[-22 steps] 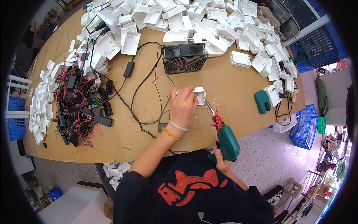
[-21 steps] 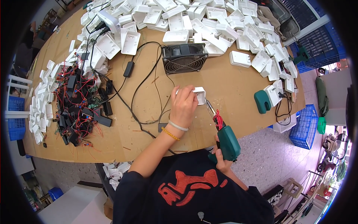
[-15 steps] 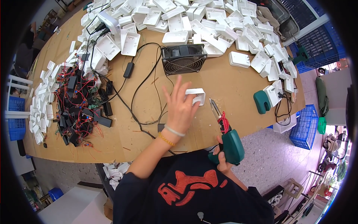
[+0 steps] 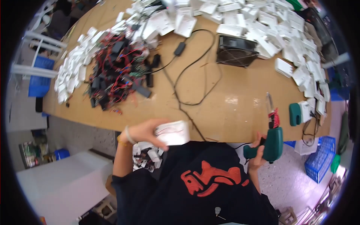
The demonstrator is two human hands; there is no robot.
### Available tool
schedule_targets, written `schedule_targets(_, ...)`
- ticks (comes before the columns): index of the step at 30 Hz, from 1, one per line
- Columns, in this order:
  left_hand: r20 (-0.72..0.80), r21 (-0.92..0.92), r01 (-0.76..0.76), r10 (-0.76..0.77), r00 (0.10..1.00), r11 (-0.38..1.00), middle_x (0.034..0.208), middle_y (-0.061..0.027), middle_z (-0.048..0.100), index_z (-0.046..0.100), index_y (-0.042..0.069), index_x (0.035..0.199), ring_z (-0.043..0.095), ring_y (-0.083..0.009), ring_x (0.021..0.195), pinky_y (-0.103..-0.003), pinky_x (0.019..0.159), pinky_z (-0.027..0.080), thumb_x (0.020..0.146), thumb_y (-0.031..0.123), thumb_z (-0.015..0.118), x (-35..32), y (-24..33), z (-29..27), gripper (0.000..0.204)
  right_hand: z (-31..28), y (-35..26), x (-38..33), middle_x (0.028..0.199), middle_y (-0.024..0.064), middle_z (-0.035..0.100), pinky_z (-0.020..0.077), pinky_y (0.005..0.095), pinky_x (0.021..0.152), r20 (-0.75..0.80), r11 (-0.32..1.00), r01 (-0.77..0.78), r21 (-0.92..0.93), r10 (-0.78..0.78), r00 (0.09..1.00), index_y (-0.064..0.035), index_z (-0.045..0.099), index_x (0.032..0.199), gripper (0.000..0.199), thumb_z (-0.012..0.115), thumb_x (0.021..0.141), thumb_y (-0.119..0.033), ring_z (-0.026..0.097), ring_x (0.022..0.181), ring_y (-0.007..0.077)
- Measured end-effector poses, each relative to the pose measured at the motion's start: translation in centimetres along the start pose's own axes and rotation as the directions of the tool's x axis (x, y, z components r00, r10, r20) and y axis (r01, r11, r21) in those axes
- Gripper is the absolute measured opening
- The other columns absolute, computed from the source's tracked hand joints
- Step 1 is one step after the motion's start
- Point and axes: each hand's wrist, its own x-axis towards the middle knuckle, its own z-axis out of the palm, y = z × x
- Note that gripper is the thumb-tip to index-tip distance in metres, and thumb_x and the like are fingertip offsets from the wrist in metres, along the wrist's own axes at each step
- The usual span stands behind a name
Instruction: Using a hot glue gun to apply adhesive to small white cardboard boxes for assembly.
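Black shirt (image 4: 195,195) – red print; wristbands (image 4: 125,137) – left wrist.

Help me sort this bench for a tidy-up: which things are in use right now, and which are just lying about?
In use:
- white plastic box in the left hand
- green power screwdriver in the right hand

Lying about:
- black fan
- red-wired black parts
- white housings
- black cable

Glossy wood table (image 4: 232,108), white plastic box (image 4: 173,132), green plastic tool (image 4: 273,144).

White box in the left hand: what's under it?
Below the white box in the left hand sits a heap of small white parts by the table edge, plus the dark shirt. What holds the heap is hidden.
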Motion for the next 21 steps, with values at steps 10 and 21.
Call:
schedule_targets(10,-0.553,-0.326,0.61,-0.669,0.497,0.722,0.119,-0.0153,0.063,0.05,-0.006,0.131,0.063,-0.0202,0.102,-0.033,0.086,0.052,0.06,0.03,0.092,-21.1,-33.4,4.9,0.09,0.4,1.0,1.6,0.087,0.0109,0.056,0.0463,0.0262,0.058,-0.042,0.956,-0.219,0.194,0.231,0.972,0.0028,0.048,0.123,0.033,0.05,0.098,-0.019,0.051,0.063,0.0138)
schedule_targets(21,0.105,0.902,-0.332,0.605,0.79,0.277,0.093,-0.0105,0.062,0.065,0.005,0.091,0.06,-0.0304,0.09,-0.039,0.081,0.049,0.082,0.015,0.061,16.7,9.8,5.3,0.014,-0.2,0.9,1.8,0.072,0.0061,0.054,0.045,0.0439,0.1,-0.108,0.899,-0.208,0.384,0.267,0.958,0.0036,0.05,0.119,0.03,0.051,0.097,-0.016,0.053,0.06,0.0133)
